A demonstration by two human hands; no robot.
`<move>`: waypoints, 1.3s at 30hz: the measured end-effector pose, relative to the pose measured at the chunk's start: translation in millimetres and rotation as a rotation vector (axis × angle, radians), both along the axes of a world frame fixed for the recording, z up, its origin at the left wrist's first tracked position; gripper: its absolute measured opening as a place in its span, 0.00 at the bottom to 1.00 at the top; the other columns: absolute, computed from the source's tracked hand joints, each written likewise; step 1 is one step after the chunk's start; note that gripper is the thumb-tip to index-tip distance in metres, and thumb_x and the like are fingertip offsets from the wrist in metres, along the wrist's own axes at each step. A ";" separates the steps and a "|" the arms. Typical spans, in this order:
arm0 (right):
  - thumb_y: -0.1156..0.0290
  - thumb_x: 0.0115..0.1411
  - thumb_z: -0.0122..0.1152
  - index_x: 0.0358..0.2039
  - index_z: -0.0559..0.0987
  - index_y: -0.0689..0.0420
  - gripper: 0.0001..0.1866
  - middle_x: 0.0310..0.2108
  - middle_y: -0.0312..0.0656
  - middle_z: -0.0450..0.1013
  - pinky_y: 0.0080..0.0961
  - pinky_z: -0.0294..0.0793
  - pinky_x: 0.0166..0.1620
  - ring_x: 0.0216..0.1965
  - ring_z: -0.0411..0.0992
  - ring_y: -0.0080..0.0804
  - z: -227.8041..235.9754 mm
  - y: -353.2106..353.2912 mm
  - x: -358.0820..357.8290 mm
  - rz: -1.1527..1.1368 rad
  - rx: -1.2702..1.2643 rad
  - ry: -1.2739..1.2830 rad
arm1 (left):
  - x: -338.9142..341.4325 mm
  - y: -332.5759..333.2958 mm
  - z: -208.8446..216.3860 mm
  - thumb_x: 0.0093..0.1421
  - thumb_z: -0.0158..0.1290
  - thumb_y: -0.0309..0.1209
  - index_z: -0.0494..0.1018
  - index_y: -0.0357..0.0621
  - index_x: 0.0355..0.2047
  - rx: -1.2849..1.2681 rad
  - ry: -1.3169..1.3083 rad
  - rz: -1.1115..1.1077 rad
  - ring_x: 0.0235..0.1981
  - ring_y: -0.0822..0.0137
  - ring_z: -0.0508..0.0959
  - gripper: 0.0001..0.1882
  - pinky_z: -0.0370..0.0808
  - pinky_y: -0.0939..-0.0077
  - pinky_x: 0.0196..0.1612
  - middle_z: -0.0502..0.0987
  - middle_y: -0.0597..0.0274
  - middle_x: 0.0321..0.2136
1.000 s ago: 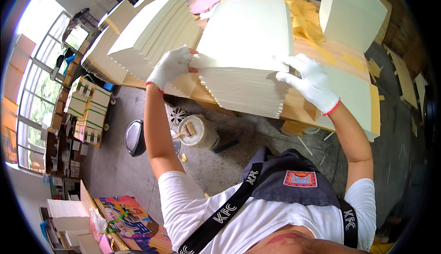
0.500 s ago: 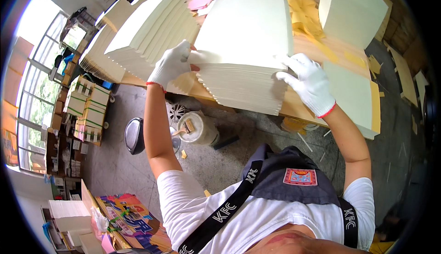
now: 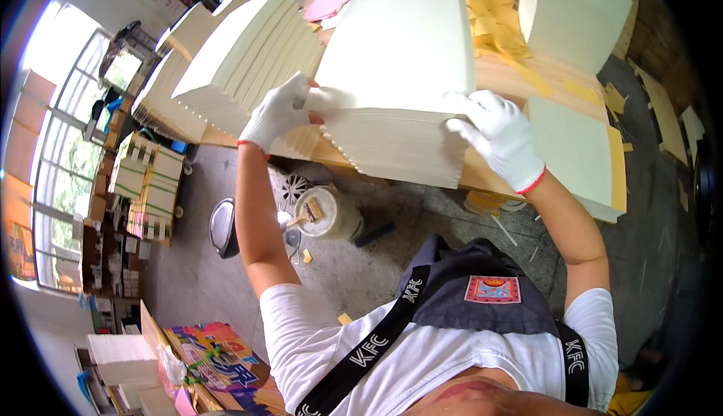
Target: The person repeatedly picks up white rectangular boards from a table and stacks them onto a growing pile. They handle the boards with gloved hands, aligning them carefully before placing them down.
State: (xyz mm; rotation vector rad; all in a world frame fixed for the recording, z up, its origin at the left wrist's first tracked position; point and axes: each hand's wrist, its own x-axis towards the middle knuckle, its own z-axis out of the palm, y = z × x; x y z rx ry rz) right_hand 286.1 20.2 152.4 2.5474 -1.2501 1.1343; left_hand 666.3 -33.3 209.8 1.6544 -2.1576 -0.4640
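Observation:
A tall stack of white paper (image 3: 399, 47) lies on the wooden table in front of me, its near edge slightly uneven and stepped along the left side. My left hand (image 3: 277, 112), in a white glove with bare fingertips showing, grips the stack's near left corner. At the near right corner, my right hand (image 3: 497, 136), also gloved in white with a red cuff, has its fingers at the top edge and its thumb just below, against the front face. The undersides of the fingers on both hands are partly hidden.
More paper stacks (image 3: 241, 47) stand close on the left. To the right are a lower stack (image 3: 572, 152) and a tall upright one (image 3: 572, 17). Yellow paper scraps (image 3: 497, 24) litter the table behind. Below the edge stands a white bucket (image 3: 331, 216) with a brush (image 3: 309, 211) on top.
Both hands keep almost the same hold at the stack's near corners. The right hand has shifted very slightly left, and the whole view has turned a little.

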 end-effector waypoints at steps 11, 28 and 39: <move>0.37 0.58 0.59 0.59 0.71 0.57 0.40 0.58 0.48 0.67 0.42 0.66 0.58 0.56 0.69 0.48 9.2 2.5 0.2 -0.325 0.133 0.032 | -7.1 -51.5 0.8 0.65 0.47 0.57 0.74 0.46 0.55 0.015 -0.141 0.246 0.49 0.55 0.79 0.31 0.72 0.59 0.52 0.81 0.51 0.43; 0.37 0.55 0.63 0.46 0.75 0.58 0.35 0.45 0.45 0.72 0.39 0.69 0.53 0.48 0.72 0.44 16.8 8.9 -15.4 -0.272 0.164 0.119 | -22.0 -4.2 24.5 0.60 0.57 0.36 0.73 0.40 0.52 0.043 -0.013 0.253 0.44 0.59 0.81 0.21 0.74 0.68 0.48 0.82 0.49 0.38; 0.47 0.58 0.62 0.38 0.78 0.49 0.20 0.24 0.41 0.72 0.33 0.75 0.28 0.26 0.76 0.37 9.0 -8.5 -2.3 -0.159 -0.084 0.203 | -9.8 19.3 15.1 0.56 0.50 0.21 0.75 0.41 0.41 -0.050 -0.159 0.125 0.32 0.66 0.84 0.12 0.77 0.70 0.40 0.84 0.55 0.29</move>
